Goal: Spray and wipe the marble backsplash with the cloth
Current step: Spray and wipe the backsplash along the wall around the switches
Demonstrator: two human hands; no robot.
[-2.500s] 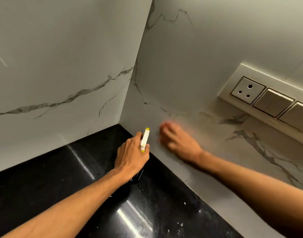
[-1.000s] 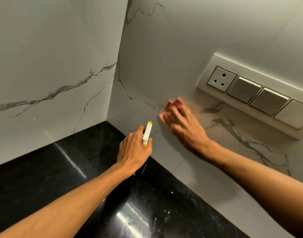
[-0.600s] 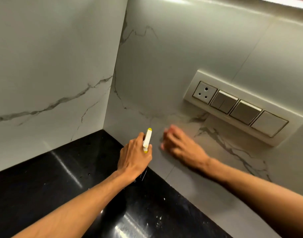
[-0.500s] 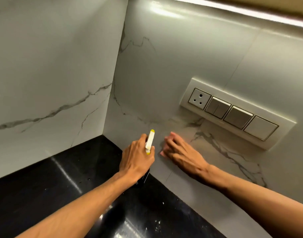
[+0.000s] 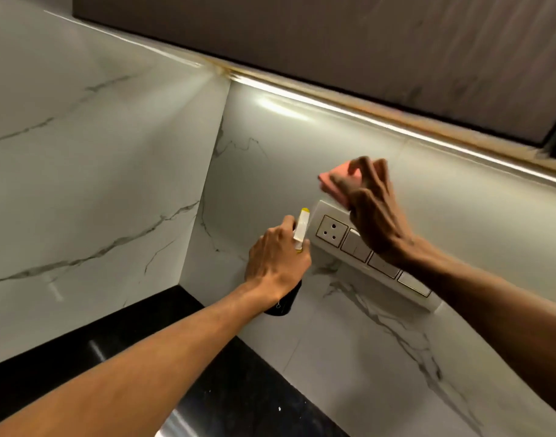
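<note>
At 6 o'clock of the view lies a glossy black stone countertop (image 5: 207, 389), its back edge meeting the white grey-veined marble backsplash (image 5: 270, 171), whose two faces join in a corner at 10 o'clock of the hands. Above it the left hand (image 5: 276, 263) has its fingers wrapped round a dark spray bottle (image 5: 284, 302) with a white, yellow-tipped nozzle; a pale mark on its body is too small to read. At 2 o'clock of it the right hand (image 5: 374, 216), blurred, has its fingers bent over a folded pink cloth (image 5: 330, 181) held against the marble, touching the top corner of a raised white switch plate (image 5: 330, 231). Bare marble runs from 9 to 12 o'clock of the cloth, up to a glowing light strip (image 5: 365, 118) under a dark cabinet (image 5: 333, 42).
</note>
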